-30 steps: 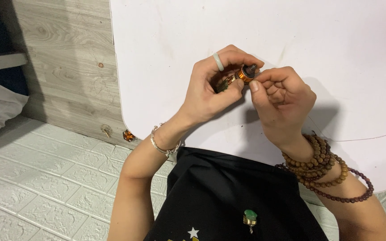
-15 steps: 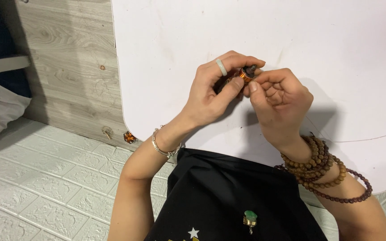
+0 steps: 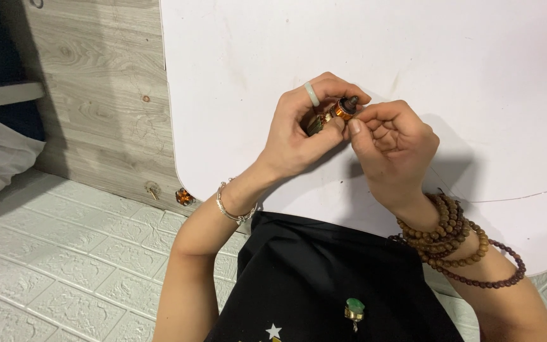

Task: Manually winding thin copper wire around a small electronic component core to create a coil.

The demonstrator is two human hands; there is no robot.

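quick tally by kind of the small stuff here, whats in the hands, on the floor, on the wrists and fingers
small copper-wound part with a dark tip, held between left hand and right hand: 1
small parts on the floor by the table edge: 2
pale ring: 1
silver bracelet: 1
wooden bead bracelets: several strands, exact number unclear
green pendant: 1
Total: 6, plus the bead strands

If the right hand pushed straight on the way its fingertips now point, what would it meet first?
The right hand points left, and its fingertips already touch the small copper-coloured part. Going on, it would likely press that part into the left hand holding it; depth is unclear.
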